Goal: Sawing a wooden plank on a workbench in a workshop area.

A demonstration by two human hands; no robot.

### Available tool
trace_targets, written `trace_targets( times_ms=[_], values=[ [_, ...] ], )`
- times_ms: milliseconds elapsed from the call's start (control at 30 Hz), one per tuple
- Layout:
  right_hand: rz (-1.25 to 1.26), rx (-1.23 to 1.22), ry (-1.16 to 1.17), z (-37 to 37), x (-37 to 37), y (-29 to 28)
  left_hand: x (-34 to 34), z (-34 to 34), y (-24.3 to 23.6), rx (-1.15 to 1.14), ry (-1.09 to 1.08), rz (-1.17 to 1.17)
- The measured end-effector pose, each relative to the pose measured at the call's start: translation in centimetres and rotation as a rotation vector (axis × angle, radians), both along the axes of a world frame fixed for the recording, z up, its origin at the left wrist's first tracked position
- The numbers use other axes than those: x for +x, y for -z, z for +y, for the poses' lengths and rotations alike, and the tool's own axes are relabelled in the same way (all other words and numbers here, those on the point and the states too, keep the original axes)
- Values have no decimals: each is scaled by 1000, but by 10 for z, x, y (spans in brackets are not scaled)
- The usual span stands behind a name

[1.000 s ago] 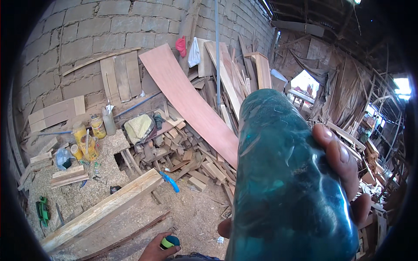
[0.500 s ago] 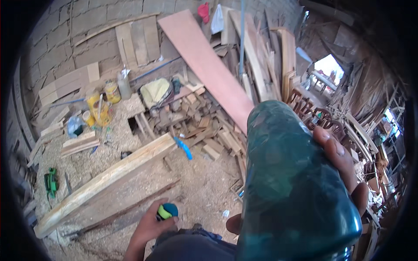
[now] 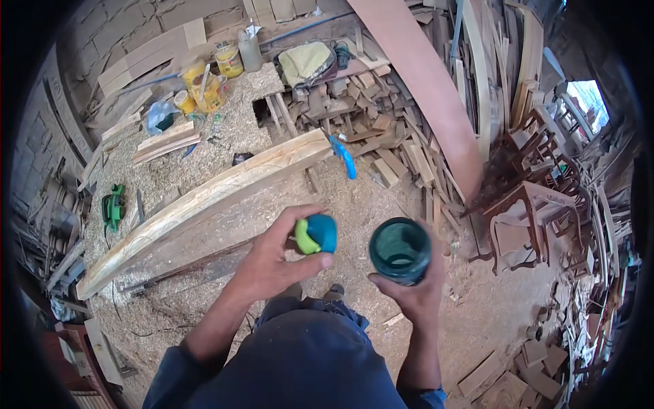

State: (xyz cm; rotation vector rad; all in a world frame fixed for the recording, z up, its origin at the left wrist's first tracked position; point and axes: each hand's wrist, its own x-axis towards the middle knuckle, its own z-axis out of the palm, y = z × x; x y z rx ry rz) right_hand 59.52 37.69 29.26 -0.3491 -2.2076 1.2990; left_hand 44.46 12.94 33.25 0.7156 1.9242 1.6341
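My left hand [image 3: 276,266] grips a cap [image 3: 322,230] of teal and lime green between thumb and fingers. Just to its right, my right hand [image 3: 412,296] is wrapped round a dark teal translucent bottle [image 3: 402,238], whose open round mouth faces up toward me. Cap and bottle are apart. Both hands are in front of my dark blue clothing [image 3: 306,347], with my feet partly visible between them.
A long plank [image 3: 204,204] lies across the left, near a green power tool [image 3: 112,208] and blue-handled tool [image 3: 347,160]. Yellow tubs [image 3: 208,95], scrap wood [image 3: 361,116] and shavings lie behind. Wooden chairs [image 3: 518,225] and piled boards [image 3: 545,368] crowd the right.
The bottle has swung down from a large, close position to waist height, mouth upward. My left hand with the cap has come up beside it. The view has tilted down.
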Motion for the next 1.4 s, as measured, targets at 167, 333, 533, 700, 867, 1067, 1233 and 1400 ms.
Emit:
trace_targets(
  times_ms=[167,333,533,700,867,1067,1233,1400],
  values=[
    [-119,-5,-83,-19,7,39,-5,26,10,26,82,108],
    [-213,69,-74,-27,9,40,-9,37,14,-84,320,246],
    [-297,119,-22,-35,3,36,-21,40,26,-140,389,87],
    [-321,196,-5,-51,-17,48,-49,37,46,-192,377,-48],
    [-352,311,39,-80,-52,61,-87,29,50,-458,290,8],
    [-430,397,44,-120,-108,60,-148,8,56,-892,274,27],
    [-508,345,-27,-134,-151,50,-185,-35,74,-605,276,110],
    [-479,-46,-135,-141,-190,37,-211,-70,79,-15,249,-119]
  ],
)
